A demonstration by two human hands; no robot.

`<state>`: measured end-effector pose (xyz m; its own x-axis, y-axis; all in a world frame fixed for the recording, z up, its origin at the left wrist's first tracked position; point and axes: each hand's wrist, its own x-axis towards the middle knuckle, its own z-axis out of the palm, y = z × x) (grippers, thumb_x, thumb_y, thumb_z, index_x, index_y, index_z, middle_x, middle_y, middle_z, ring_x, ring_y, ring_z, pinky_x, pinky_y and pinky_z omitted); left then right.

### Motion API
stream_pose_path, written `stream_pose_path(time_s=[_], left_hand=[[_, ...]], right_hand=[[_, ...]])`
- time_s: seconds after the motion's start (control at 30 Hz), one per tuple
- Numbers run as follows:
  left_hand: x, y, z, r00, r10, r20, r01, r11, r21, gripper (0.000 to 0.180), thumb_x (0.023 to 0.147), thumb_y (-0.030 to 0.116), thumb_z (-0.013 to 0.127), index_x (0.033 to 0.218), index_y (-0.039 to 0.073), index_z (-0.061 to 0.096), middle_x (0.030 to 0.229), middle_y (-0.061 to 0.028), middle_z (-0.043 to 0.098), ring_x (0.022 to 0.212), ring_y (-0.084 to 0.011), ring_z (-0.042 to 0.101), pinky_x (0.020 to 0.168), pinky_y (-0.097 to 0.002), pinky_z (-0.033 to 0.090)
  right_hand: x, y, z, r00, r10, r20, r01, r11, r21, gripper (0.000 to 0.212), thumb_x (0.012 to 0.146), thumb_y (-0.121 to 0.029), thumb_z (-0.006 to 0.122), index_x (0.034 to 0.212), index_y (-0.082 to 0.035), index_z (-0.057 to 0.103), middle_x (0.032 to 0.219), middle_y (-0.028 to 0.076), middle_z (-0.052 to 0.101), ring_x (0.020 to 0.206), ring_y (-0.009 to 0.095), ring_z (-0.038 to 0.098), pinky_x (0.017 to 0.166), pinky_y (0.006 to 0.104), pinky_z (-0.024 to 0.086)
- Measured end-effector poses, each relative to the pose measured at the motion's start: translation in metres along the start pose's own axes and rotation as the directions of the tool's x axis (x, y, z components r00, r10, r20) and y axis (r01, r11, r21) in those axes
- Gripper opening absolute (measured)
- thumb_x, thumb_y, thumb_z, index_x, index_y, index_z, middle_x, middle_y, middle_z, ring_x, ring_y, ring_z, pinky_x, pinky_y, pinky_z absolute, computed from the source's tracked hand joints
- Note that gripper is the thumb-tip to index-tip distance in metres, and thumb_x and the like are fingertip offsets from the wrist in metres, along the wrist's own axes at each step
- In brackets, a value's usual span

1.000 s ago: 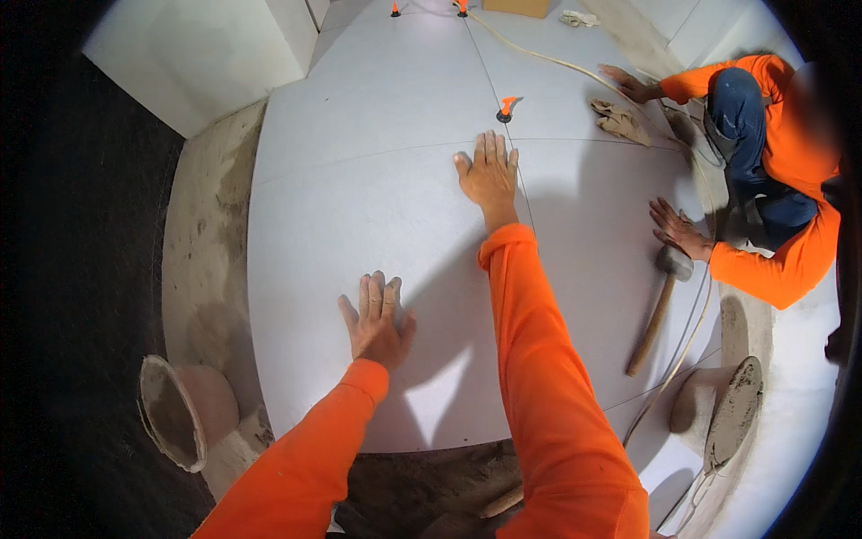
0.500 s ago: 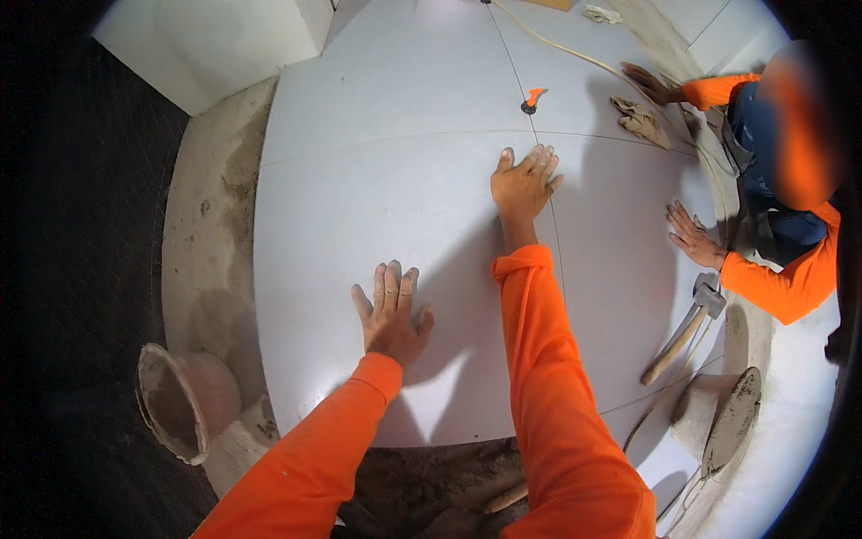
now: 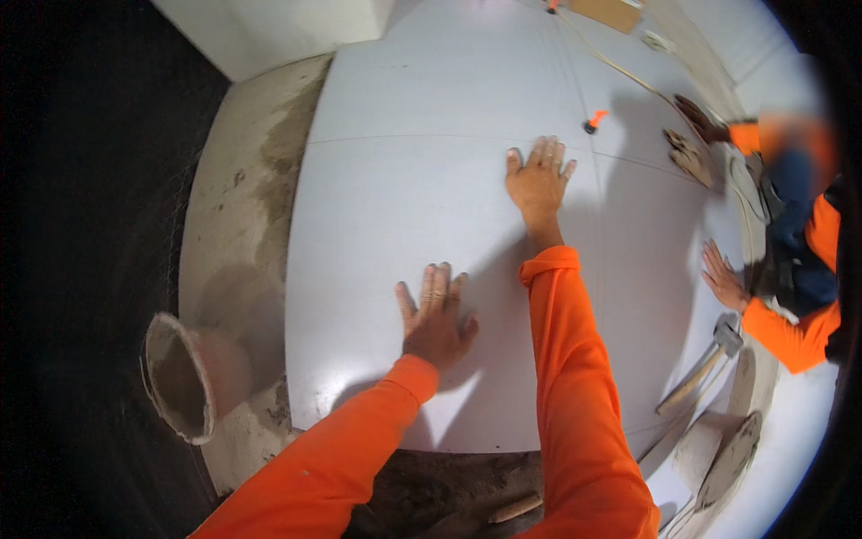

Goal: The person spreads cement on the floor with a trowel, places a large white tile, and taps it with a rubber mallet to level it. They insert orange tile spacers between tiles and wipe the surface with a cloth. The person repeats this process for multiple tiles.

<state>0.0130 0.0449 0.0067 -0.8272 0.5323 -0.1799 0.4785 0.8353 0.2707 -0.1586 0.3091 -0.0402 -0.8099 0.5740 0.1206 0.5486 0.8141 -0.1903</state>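
Observation:
A large light-grey floor tile lies under both my hands. My left hand rests palm down on its nearer part, fingers spread. Farther forward and to the right, my right hand also lies flat with fingers apart, its fingertips by the far cross joint. It sits left of the long joint that runs away from me. An orange-topped tile leveling clip with a dark base stands on that joint, beyond my right hand. Neither hand holds anything.
A mortar-crusted bucket tips at left; another bucket lies at right. Near it are a mallet and a co-worker's hand, flat on the tiles. Work gloves, a pale cord and a cardboard piece lie farther off.
The view has shifted, so the surroundings sit farther right in the picture. My right hand has moved left, away from the long joint. Both hands stay flat and spread.

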Motion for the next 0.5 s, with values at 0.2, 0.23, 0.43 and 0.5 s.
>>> stream_pose_path(time_s=[0.2, 0.23, 0.43, 0.5], left_hand=[[0.000, -0.009, -0.005, 0.994, 0.052, 0.094, -0.053, 0.999, 0.012, 0.068, 0.107, 0.042, 0.048, 0.164, 0.007, 0.036, 0.176, -0.0164, 0.022, 0.164, -0.0380, 0.015, 0.117, -0.0843, 0.016], [0.001, -0.009, -0.005, 0.998, 0.064, 0.018, -0.063, 0.996, -0.061, 0.068, 0.107, 0.041, 0.047, 0.164, 0.007, 0.036, 0.176, -0.0163, 0.022, 0.164, -0.0379, 0.015, 0.117, -0.0841, 0.016], [-0.004, -0.018, 0.008, 0.998, 0.066, -0.024, -0.068, 0.991, -0.118, 0.066, 0.107, 0.039, 0.047, 0.164, 0.008, 0.037, 0.175, -0.0160, 0.024, 0.164, -0.0370, 0.015, 0.119, -0.0826, 0.014], [-0.008, -0.020, 0.011, 0.997, 0.065, -0.029, -0.069, 0.989, -0.134, 0.065, 0.107, 0.038, 0.047, 0.164, 0.008, 0.037, 0.175, -0.0159, 0.024, 0.165, -0.0367, 0.015, 0.120, -0.0821, 0.013]], right_hand=[[-0.039, -0.213, 0.036, 0.875, -0.481, 0.046, 0.473, 0.872, 0.124, 0.080, 0.111, -0.060, 0.029, 0.168, -0.003, 0.031, 0.177, 0.014, 0.025, 0.166, 0.031, 0.013, 0.134, 0.0556, 0.006], [-0.046, -0.244, 0.041, 0.840, -0.536, 0.084, 0.522, 0.841, 0.141, 0.080, 0.111, -0.060, 0.029, 0.168, -0.004, 0.031, 0.177, 0.013, 0.025, 0.166, 0.031, 0.014, 0.134, 0.0552, 0.006], [-0.058, -0.335, 0.060, 0.794, -0.606, 0.042, 0.604, 0.795, 0.063, 0.077, 0.111, -0.061, 0.027, 0.168, -0.009, 0.033, 0.177, 0.010, 0.027, 0.165, 0.029, 0.017, 0.133, 0.0563, 0.011], [-0.055, -0.337, 0.062, 0.779, -0.624, 0.056, 0.619, 0.780, 0.090, 0.074, 0.111, -0.060, 0.026, 0.168, -0.013, 0.034, 0.177, 0.010, 0.027, 0.165, 0.029, 0.018, 0.133, 0.0570, 0.012]])
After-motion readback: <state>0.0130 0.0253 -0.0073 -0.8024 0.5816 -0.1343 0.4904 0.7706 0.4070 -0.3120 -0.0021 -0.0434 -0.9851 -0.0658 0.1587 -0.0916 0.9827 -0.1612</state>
